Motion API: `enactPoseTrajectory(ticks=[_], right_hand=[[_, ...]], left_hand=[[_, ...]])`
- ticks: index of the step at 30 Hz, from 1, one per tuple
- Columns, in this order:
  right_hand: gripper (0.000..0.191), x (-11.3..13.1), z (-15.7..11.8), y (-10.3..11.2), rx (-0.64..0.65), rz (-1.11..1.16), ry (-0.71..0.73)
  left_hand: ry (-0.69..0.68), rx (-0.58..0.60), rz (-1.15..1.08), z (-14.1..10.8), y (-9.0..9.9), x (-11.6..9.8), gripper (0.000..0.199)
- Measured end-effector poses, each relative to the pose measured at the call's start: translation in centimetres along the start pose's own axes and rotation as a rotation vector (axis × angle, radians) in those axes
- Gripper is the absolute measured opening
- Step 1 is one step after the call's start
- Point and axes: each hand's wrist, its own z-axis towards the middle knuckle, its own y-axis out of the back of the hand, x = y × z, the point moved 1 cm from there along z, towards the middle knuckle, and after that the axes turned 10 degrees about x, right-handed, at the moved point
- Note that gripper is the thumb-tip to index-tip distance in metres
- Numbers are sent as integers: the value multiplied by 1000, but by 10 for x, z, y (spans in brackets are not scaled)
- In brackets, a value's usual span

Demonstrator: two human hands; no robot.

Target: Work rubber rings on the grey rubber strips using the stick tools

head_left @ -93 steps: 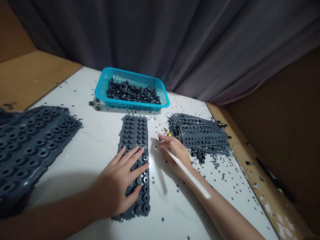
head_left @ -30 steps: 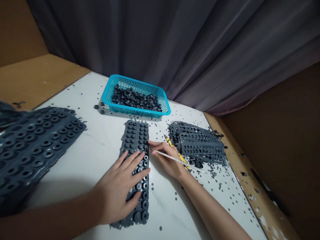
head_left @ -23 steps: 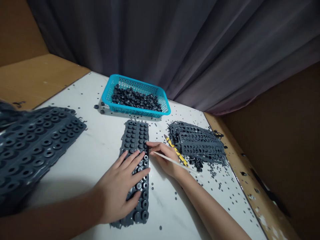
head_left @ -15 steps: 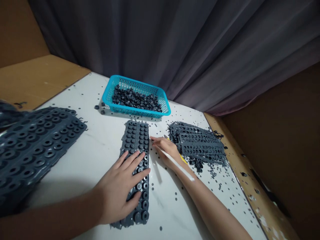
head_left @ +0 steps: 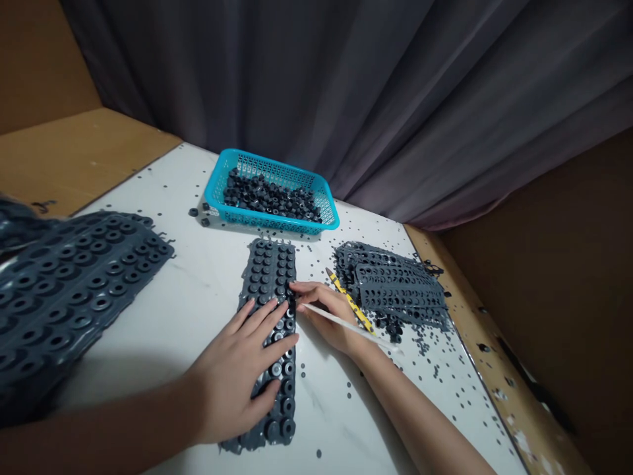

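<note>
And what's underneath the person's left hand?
Under the left hand lies part of the narrow dark sheet, with raised studs showing beyond the hand and between its spread fingers. Whatever is directly beneath the palm and fingers is covered, so it can't be seen.

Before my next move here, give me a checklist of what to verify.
1. Left hand spread on the dark grey, rubbery-looking studded strip: ok.
2. Right hand gripping the thin white stick: ok.
3. Stick's tip touching the strip: cannot tell, the right hand hides it.
4. Small dark ring-shaped pieces all inside the turquoise perforated plastic basket: not ok, some lie beside it.
5. White tabletop free of loose dark specks: not ok, they're scattered about.
</note>
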Motion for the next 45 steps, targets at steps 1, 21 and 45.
enactPoseTrajectory(ticks=[1, 21, 45], right_hand=[[4, -2, 0, 0, 1, -11, 7], [7, -17, 10, 13, -109, -80, -141], [18, -28, 21, 15, -38, -463, -18]], left_hand=[[2, 2, 2, 0, 0, 0, 54], [20, 6, 2, 0, 0, -1, 54], [25, 32, -20, 0, 1, 0, 54]])
